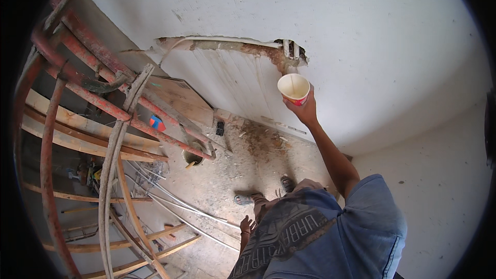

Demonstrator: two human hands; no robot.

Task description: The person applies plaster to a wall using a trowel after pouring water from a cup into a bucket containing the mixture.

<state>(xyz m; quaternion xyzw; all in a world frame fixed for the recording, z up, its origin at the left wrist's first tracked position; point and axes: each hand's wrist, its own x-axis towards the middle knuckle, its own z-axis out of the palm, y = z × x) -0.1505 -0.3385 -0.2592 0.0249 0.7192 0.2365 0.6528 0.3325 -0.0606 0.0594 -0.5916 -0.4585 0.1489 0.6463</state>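
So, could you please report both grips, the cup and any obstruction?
Right grip closed around round cream-lined cup with red markings. Left grip open, apparently empty. No obstruction visible between cup and jagged brown wall opening.

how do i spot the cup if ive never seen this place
Find the big white wall, then the ragged channel broken into it. Just below the channel's right end, the right hand holds the cup. Unlike the slim pipes above, it is wide-mouthed, cream inside, partly red outside.
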